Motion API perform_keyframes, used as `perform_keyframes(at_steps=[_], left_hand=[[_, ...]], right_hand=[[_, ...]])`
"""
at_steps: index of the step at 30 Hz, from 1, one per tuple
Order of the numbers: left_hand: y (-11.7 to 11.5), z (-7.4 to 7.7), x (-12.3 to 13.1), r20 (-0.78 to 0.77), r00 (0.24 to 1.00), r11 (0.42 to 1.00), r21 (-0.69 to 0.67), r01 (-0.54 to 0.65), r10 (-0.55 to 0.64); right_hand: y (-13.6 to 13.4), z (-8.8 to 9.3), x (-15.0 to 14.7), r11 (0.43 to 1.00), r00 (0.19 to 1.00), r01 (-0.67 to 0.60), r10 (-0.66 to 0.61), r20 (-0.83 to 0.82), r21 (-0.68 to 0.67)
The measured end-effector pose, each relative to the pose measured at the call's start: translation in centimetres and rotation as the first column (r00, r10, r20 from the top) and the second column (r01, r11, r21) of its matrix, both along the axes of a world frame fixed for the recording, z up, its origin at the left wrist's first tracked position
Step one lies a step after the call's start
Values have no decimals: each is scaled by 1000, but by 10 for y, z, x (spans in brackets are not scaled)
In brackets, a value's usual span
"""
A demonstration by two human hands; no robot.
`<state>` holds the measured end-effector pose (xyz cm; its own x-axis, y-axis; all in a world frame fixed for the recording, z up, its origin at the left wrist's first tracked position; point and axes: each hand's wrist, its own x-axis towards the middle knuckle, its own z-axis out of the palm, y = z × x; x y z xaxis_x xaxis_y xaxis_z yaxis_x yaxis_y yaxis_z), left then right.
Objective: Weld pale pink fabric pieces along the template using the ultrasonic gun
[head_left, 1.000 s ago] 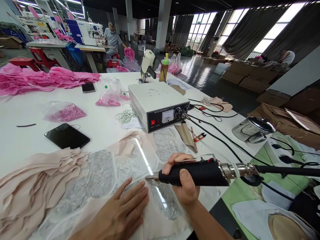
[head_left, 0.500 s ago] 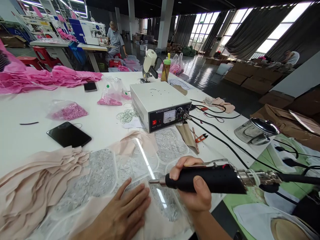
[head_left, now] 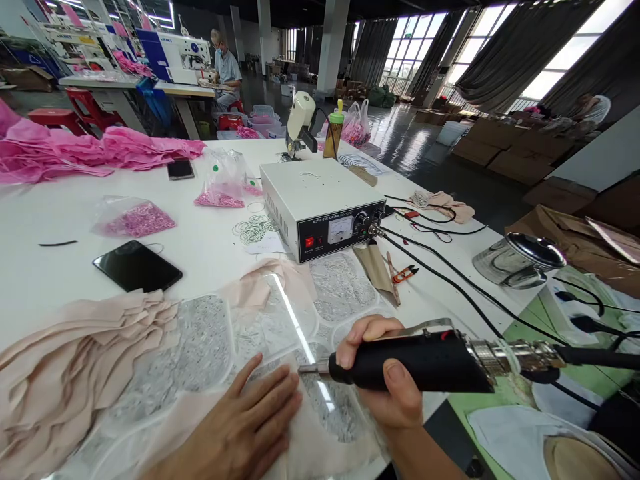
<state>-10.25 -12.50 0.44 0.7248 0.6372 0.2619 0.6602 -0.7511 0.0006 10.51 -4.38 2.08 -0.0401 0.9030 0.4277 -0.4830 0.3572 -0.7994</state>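
My right hand [head_left: 387, 377] is closed round the black handle of a cabled welding tool [head_left: 430, 363], held level with its metal tip [head_left: 310, 368] pointing left. My left hand [head_left: 240, 427] lies flat and open on a beige fabric piece [head_left: 305, 440] at the table's front edge, its fingertips just left of the tool's tip. The fabric lies over clear plastic templates [head_left: 200, 347] with grey speckled fill. The tool's black cable runs back to a white control box [head_left: 323, 207] with a dial and red switch.
A stack of beige fabric pieces [head_left: 65, 367] lies at the left. A black phone [head_left: 137, 266], bags of pink rings [head_left: 133, 219], pink fabric [head_left: 100, 150], small snips [head_left: 403, 273] and a metal kettle [head_left: 520, 261] are on the white table. A person sits at a far sewing machine [head_left: 175, 57].
My right hand with the tool has shifted slightly right and down. The left hand stays flat on the fabric. The camera has tilted a little.
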Motion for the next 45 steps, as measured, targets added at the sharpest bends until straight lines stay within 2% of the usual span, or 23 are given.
perform_keyframes(at_steps=[7, 12, 17, 27, 32, 40, 45], left_hand=[[-1, -5, -2, -34, 999, 999, 39, 14, -13], [-4, -10, 0, -23, 998, 998, 27, -52, 53], [-1, -6, -1, -74, 997, 998, 64, 25, -21], [1, -8, 0, -67, 998, 995, 98, 9, -2], [0, -12, -2, -37, 999, 996, 87, -7, 10], [-1, -11, -2, -69, 998, 997, 79, 1, 5], [-2, -12, 1, -56, 997, 998, 46, -51, 53]], right_hand=[[0, -2, -3, 999, 1000, -23, 22, 20, 30], [1, -1, 1, 1000, 999, 18, -17, -43, 15], [-3, 2, 13, 1000, 997, 19, -21, -75, -15], [-11, 3, 16, 999, 996, -12, 9, -85, -40], [-13, 4, 13, 998, 996, -35, 31, -90, -49], [-14, 3, 10, 998, 995, -51, 47, -88, -43], [-13, 1, 10, 999, 997, -43, 41, -69, -20]])
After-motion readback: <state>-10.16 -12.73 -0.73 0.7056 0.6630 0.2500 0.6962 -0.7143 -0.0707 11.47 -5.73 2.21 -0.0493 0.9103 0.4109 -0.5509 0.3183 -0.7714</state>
